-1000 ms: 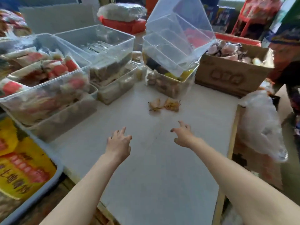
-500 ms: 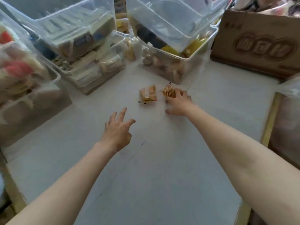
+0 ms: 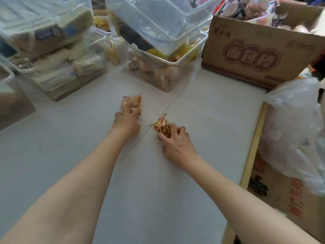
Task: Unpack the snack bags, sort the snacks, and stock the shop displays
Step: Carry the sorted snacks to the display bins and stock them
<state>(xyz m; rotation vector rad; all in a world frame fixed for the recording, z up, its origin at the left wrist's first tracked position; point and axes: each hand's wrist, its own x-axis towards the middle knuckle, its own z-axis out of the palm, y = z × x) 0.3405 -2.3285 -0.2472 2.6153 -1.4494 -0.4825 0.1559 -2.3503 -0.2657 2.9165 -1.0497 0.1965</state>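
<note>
Nearest the viewer, on the pale grey tabletop (image 3: 158, 191), the right hand (image 3: 177, 143) is curled round a small clear packet of orange stick-shaped snacks (image 3: 161, 126), which lies on the surface at the fingertips. Slightly farther, the left hand (image 3: 127, 121) is closed over the near end of a second small clear packet of pale orange snacks (image 3: 132, 103); whether that packet is lifted or only pressed down cannot be told. A slip is judged possible, since glossy film gripped at one end may slide free. The brittle sticks may be crushed if squeezed. Either packet could also be sorted wrongly, as the clear plastic bin of brownish wrapped snacks (image 3: 158, 73) beyond is partly masked by a tilted empty clear tub (image 3: 158, 20). The printed brown cardboard carton (image 3: 260, 55), the stacked clear bins of boxed snacks (image 3: 58, 55) and the white plastic bag (image 3: 295, 134) are cut off by the frame; labels are blurred.
</note>
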